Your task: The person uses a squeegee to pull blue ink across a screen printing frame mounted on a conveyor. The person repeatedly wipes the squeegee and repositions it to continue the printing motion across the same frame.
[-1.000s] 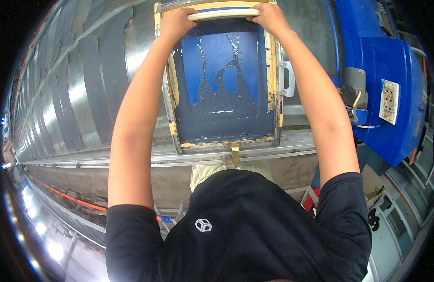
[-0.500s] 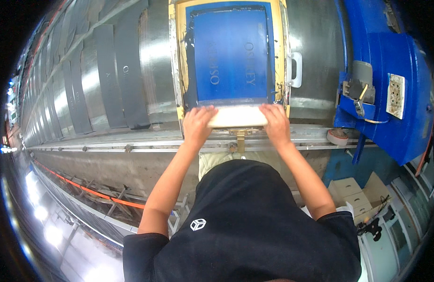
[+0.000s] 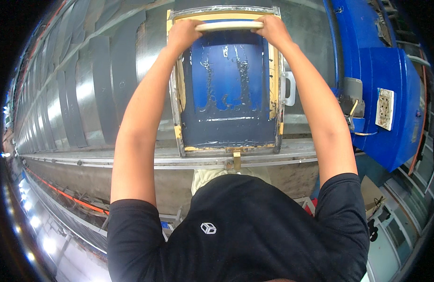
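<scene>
Both arms reach forward over a screen printing frame (image 3: 178,94) that lies on a long metal-topped table. My left hand (image 3: 184,35) and my right hand (image 3: 272,32) are closed around the two ends of a pale squeegee (image 3: 228,26) at the frame's far end. Nearer to me, the blue mesh (image 3: 226,70) carries dark ink (image 3: 228,131), thick along the near end and smeared in wet streaks up the middle. Yellow tape lines the inner edges of the frame. The squeegee's blade edge cannot be made out.
Left of the frame, several dark fabric strips (image 3: 101,84) lie across the shiny table. A grey handle (image 3: 288,88) sticks out on the frame's right side. Beyond it stands a blue machine housing (image 3: 381,61) with a white socket strip (image 3: 384,109). A metal rail (image 3: 188,162) runs along the table's near edge.
Both hands have moved the squeegee from the near end of the frame to its far end. Dark ink now shows on the near part and in streaks on the mesh.
</scene>
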`<control>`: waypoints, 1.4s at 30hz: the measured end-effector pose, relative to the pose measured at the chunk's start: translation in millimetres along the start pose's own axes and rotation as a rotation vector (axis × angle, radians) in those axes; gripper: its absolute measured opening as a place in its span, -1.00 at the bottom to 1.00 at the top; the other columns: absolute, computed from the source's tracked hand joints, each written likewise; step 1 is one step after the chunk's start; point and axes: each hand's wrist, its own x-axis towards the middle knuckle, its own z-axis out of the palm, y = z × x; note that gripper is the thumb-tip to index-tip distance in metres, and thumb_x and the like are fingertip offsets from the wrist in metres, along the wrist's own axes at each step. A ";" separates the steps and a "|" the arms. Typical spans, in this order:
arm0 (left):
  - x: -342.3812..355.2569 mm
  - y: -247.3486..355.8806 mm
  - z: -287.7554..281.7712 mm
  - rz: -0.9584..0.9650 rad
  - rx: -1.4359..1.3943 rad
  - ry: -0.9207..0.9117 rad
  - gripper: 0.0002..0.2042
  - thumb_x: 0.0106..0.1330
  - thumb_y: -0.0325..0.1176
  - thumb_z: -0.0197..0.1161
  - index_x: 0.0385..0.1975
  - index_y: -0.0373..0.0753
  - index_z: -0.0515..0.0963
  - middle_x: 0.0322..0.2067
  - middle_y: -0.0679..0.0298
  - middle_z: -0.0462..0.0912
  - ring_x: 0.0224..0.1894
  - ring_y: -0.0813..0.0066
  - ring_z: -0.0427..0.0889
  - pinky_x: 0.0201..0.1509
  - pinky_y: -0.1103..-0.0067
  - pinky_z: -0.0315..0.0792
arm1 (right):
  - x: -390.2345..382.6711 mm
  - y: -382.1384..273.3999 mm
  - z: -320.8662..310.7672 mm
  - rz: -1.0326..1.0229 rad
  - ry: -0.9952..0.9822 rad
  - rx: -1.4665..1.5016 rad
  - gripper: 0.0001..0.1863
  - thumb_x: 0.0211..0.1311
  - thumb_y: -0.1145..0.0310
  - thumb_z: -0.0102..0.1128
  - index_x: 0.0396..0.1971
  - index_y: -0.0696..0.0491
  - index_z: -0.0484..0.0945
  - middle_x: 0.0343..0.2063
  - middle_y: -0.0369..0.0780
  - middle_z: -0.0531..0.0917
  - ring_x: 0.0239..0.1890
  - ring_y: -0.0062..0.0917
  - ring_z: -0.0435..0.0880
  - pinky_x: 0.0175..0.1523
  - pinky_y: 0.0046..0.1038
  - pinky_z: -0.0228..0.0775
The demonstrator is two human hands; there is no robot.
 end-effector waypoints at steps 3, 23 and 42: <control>27.0 -4.8 -0.4 0.021 0.067 -0.010 -0.64 0.11 -0.21 0.42 -0.03 0.18 0.73 -0.22 0.15 0.77 -0.13 0.10 0.73 0.00 0.27 0.60 | 17.7 6.4 1.3 0.074 0.019 -0.036 -0.68 0.06 0.20 0.49 -0.16 -0.04 0.77 -0.27 -0.09 0.77 -0.17 -0.13 0.73 0.03 -0.18 0.55; -344.6 77.9 56.4 0.127 -0.135 0.083 -0.51 -0.09 -0.67 0.24 -0.11 -0.07 0.71 -0.06 0.37 0.75 0.01 0.30 0.66 0.04 0.38 0.51 | -346.7 -93.9 40.4 0.019 -0.101 0.202 -0.43 -0.12 0.47 0.52 0.02 0.07 0.62 0.01 -0.13 0.61 0.12 -0.21 0.53 0.22 -0.22 0.42; -373.6 63.9 40.6 0.127 -0.297 0.047 -0.49 -0.02 -0.57 0.29 0.04 -0.12 0.64 0.15 0.24 0.65 0.25 0.24 0.55 0.30 0.32 0.41 | -171.1 25.8 22.9 0.424 0.561 0.404 -0.73 0.41 0.22 0.21 -0.13 0.10 0.71 -0.23 -0.16 0.77 -0.19 -0.44 0.71 0.01 -0.39 0.49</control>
